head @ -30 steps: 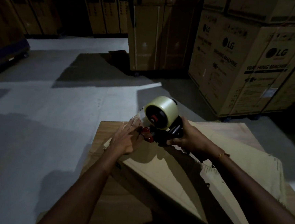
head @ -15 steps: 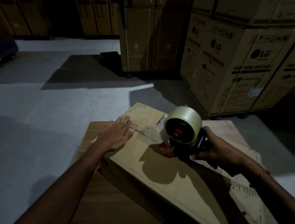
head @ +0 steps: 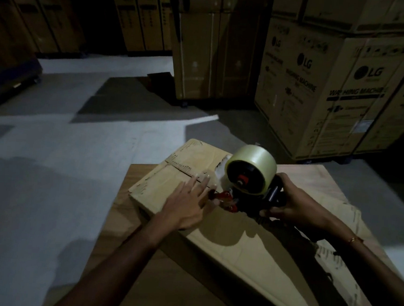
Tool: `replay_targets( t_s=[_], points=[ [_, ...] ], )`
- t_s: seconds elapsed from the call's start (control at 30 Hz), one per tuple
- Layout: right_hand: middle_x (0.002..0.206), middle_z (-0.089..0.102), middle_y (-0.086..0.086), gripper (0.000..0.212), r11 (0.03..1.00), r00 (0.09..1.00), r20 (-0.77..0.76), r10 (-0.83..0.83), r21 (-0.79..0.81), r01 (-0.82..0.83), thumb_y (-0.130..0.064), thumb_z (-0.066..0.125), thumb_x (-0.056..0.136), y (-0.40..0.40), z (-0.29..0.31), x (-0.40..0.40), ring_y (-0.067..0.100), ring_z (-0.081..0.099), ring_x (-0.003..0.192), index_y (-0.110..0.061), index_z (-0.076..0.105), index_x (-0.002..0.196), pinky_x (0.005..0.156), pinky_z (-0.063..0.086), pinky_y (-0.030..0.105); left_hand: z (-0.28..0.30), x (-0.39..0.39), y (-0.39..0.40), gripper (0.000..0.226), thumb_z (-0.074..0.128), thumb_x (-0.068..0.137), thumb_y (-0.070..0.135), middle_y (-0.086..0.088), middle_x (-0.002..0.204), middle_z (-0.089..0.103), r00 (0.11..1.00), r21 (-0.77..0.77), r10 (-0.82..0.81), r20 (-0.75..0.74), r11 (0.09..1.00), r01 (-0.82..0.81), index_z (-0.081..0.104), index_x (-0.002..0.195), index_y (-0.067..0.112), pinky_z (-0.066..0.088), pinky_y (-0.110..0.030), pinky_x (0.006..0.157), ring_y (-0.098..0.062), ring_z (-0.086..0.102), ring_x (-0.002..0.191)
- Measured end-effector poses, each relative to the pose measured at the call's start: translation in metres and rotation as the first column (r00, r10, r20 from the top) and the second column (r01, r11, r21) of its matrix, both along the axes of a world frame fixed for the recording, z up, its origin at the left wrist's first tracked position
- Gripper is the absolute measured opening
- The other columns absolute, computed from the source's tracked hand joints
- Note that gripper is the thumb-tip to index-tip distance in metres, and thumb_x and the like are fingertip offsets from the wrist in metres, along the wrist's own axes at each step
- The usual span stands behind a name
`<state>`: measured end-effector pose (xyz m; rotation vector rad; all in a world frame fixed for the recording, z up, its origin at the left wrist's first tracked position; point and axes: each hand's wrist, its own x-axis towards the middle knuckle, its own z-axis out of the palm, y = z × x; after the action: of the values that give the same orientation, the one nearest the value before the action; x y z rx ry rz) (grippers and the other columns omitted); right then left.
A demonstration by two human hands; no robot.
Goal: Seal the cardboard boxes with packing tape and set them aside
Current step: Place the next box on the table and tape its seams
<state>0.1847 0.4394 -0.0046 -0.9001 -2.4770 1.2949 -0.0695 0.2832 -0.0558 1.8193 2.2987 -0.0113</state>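
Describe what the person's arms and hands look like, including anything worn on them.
Both forearms are bare, with no sleeves in view and no gloves. The left hand wears nothing visible: no ring, watch or band. The right hand has a thin gold-coloured bracelet at the wrist. The light is dim, so finer details cannot be told.

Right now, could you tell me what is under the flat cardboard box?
The box lies on a wooden table, with its far corner overhanging the floor. Whatever is directly beneath it is covered.
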Motion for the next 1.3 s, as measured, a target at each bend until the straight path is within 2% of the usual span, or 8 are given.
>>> replay_targets(
  t_s=[0.1, 0.27, 0.7, 0.87, 0.93, 1.03, 1.2, 1.3],
  points=[
    [0.112, 0.065, -0.003, 0.074, 1.0, 1.0, -0.009, 0.002, -0.006, -0.002, -0.01, 0.086, 0.08, 0.0, -0.001, 0.0, 0.006, 0.07, 0.098, -0.029, 0.038, 0.133, 0.074, 0.061, 0.033, 0.0, -0.011, 0.003, 0.061, 0.008, 0.106, 0.056, 0.007, 0.169, -0.012, 0.999, 0.005, 0.031, 0.023, 1.0, -0.031, 0.003, 0.162, 0.032, -0.001, -0.047, 0.126, -0.015, -0.011, 0.155],
    [0.112, 0.064, -0.007, 0.076, 0.999, 1.0, 0.007, 0.009, 0.034, -0.009, -0.018, 0.087, 0.079, 0.002, -0.003, -0.001, 0.006, 0.069, 0.098, -0.031, 0.037, 0.133, 0.08, 0.062, 0.039, -0.002, -0.038, 0.013, 0.075, 0.008, 0.102, 0.065, 0.0, 0.169, -0.013, 0.934, 0.061, 0.355, 0.031, 0.932, -0.356, 0.001, 0.163, 0.022, -0.005, -0.048, 0.126, -0.016, -0.011, 0.156],
    [0.111, 0.062, -0.011, 0.077, 1.0, 1.0, -0.022, 0.0, 0.027, 0.001, -0.018, 0.086, 0.08, 0.002, -0.001, -0.009, 0.005, 0.065, 0.105, -0.033, 0.033, 0.134, 0.081, 0.061, 0.032, 0.001, -0.026, 0.048, 0.089, 0.012, 0.098, 0.072, -0.009, 0.169, -0.015, 0.87, 0.083, 0.492, 0.037, 0.866, -0.493, -0.003, 0.162, 0.012, -0.008, -0.059, 0.122, -0.024, -0.016, 0.155],
    [0.104, 0.066, 0.0, 0.073, 0.998, 0.994, -0.108, -0.017, -0.064, 0.01, -0.011, 0.084, 0.082, 0.001, 0.01, -0.007, 0.035, 0.066, 0.066, -0.036, 0.036, 0.131, 0.049, 0.053, 0.037, 0.0, -0.029, 0.048, 0.084, 0.013, 0.098, 0.073, -0.009, 0.168, -0.019, 0.879, 0.065, 0.476, 0.023, 0.877, -0.476, -0.004, 0.163, 0.023, -0.01, -0.06, 0.121, -0.026, -0.02, 0.154],
    [0.101, 0.066, 0.002, 0.073, 0.997, 0.993, -0.117, -0.03, -0.076, 0.021, -0.011, 0.084, 0.082, 0.003, 0.011, -0.007, 0.034, 0.061, 0.059, -0.036, 0.036, 0.132, 0.046, 0.049, 0.035, 0.0, -0.029, 0.048, 0.084, 0.013, 0.097, 0.073, -0.009, 0.168, -0.02, 0.882, 0.056, 0.47, 0.018, 0.881, -0.47, -0.004, 0.163, 0.023, -0.01, -0.06, 0.121, -0.026, -0.02, 0.154],
    [0.106, 0.065, 0.0, 0.073, 0.997, 0.996, -0.091, -0.025, -0.07, 0.019, -0.011, 0.084, 0.082, 0.004, 0.006, -0.008, 0.035, 0.068, 0.075, -0.033, 0.036, 0.133, 0.049, 0.051, 0.03, 0.001, -0.03, 0.047, 0.088, 0.014, 0.096, 0.076, -0.01, 0.167, -0.022, 0.885, 0.046, 0.466, 0.019, 0.883, -0.466, -0.006, 0.162, 0.022, -0.011, -0.06, 0.121, -0.026, -0.022, 0.154],
    [0.117, 0.061, -0.009, 0.078, 1.0, 1.0, -0.022, -0.009, -0.028, 0.008, -0.016, 0.086, 0.079, 0.005, -0.002, -0.008, 0.01, 0.066, 0.105, -0.032, 0.035, 0.136, 0.076, 0.06, 0.028, -0.001, -0.033, 0.041, 0.091, 0.014, 0.093, 0.08, -0.008, 0.168, -0.02, 0.9, 0.054, 0.435, 0.013, 0.899, -0.435, -0.005, 0.162, 0.024, -0.009, -0.059, 0.122, -0.024, -0.019, 0.154],
    [0.122, 0.055, -0.016, 0.081, 1.0, 1.0, 0.003, 0.004, 0.006, -0.004, -0.015, 0.086, 0.079, 0.006, -0.001, -0.008, 0.002, 0.063, 0.108, -0.032, 0.033, 0.138, 0.078, 0.056, 0.018, -0.001, -0.034, 0.038, 0.089, 0.011, 0.094, 0.079, -0.008, 0.168, -0.019, 0.906, 0.062, 0.423, -0.01, 0.905, -0.422, -0.005, 0.162, 0.025, -0.01, -0.059, 0.122, -0.025, -0.019, 0.155]
  ],
)
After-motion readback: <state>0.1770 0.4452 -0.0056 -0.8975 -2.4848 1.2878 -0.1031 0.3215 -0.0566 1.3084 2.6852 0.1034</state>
